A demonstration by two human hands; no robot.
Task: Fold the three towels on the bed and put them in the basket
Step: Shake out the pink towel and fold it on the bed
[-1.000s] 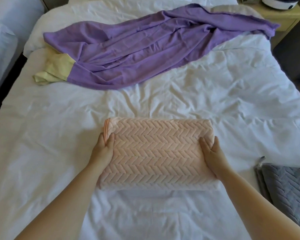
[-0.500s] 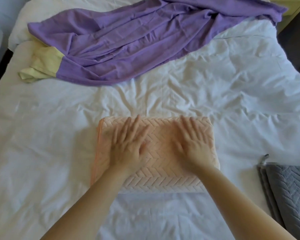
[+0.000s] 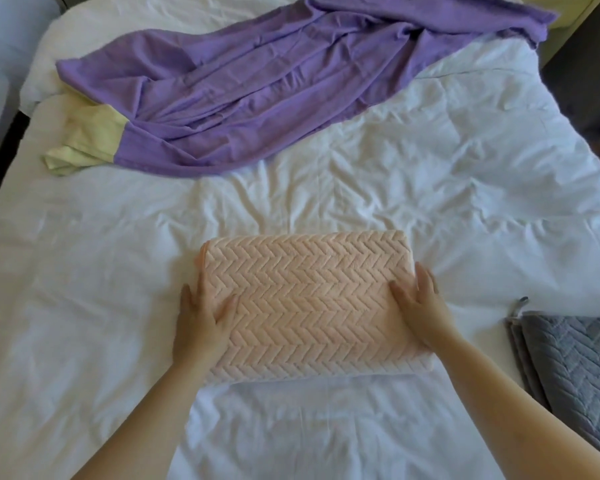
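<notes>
Both hands are clamped on the ends of the folded peach herringbone-textured towel (image 3: 305, 303): left hand (image 3: 201, 323) at its 9 o'clock edge, right hand (image 3: 421, 306) at 3 o'clock, thumbs on top. It sits mid-bed on the rumpled white duvet (image 3: 395, 168). Folded grey herringbone towel (image 3: 575, 368) lies at 3 o'clock, loose purple-and-yellow towel (image 3: 257, 91) sprawled at 12.

Folded pink towel (image 3: 305, 303) on bed (image 3: 430, 188); left hand (image 3: 201, 320) and right hand (image 3: 421, 306) grip its ends. Purple towel (image 3: 257, 95) unfolded beyond.
</notes>
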